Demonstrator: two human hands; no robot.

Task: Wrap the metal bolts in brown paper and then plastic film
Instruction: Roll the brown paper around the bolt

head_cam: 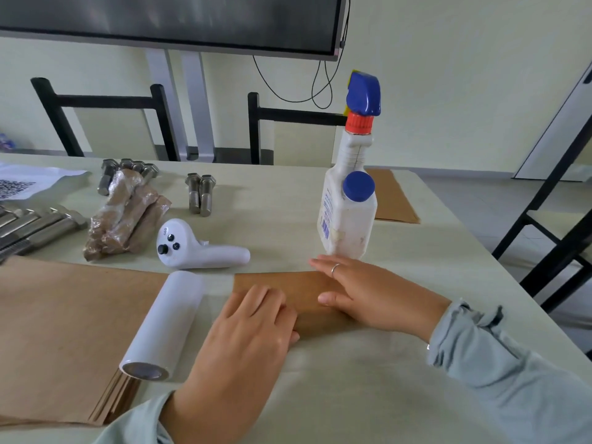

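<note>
Paper-wrapped bundle (290, 291) lying left-right

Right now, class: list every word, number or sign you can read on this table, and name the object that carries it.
"560": small dark number on the head of the white handheld controller.
"X": mark on one of the controller's buttons.
White spray bottle: blue print on its side label, too blurred to read.
White sheet at far left: dense black code pattern, not readable.
</note>
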